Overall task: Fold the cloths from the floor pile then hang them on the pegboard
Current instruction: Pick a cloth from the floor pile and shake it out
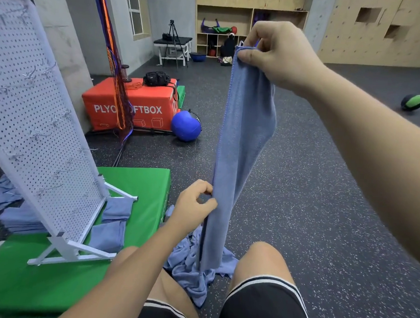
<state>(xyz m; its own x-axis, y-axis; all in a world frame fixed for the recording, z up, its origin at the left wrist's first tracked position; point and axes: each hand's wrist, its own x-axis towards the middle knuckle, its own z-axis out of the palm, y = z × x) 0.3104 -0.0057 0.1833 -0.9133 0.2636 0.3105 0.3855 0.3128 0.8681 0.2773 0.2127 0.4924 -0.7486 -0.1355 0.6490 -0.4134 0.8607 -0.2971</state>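
R hand [273, 54], L hand [193, 205] pinch cloth [245, 136]; pegboard [33, 109] on green mat [142, 186]; pile [186, 264] below.

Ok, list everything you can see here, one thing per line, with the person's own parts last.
held cloth: one, blue, hanging upright between the hands
floor pile: one heap, blue, on the floor between the knees
pegboard: one, white, leaning on its stand on the mat
green mat: one, green, on the floor at left
folded cloths: several, blue, on the mat by the pegboard's foot
plyo box: one, red, by the left wall
black bag: one, black, on top of the plyo box
blue ball: one, blue, on the floor beside the plyo box
green ball: one, green and black, on the floor far right
tripod: one, black, at the back
left hand: pinches the cloth's edge low down
right hand: grips the cloth's top
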